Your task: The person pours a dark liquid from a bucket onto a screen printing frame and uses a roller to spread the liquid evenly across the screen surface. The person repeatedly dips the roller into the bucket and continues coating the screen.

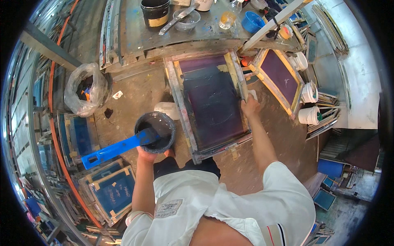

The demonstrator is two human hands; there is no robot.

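My left hand (146,154) is closed around the underside of a round dark tub (173,137) smeared with dark ink. A spatula with a wide blue handle (111,151) rests across the tub's rim, its dark end inside. At the right edge of a screen printing frame (186,117), my right hand (250,107) is closed on the side bar. Something small and white, perhaps a cloth (253,94), shows by those fingers. The frame stands tilted in front of me, its far end near the bench. Dark wet-looking ink covers much of its purple mesh (213,102).
Ahead, a metal bench (131,37) holds a black bucket (155,14), a clear bowl with a scraper (186,20) and a blue basket (253,22). To the right leans another screen (279,76) near white buckets (308,115). A bagged bin (86,92) and stacked screens (115,192) line the left.
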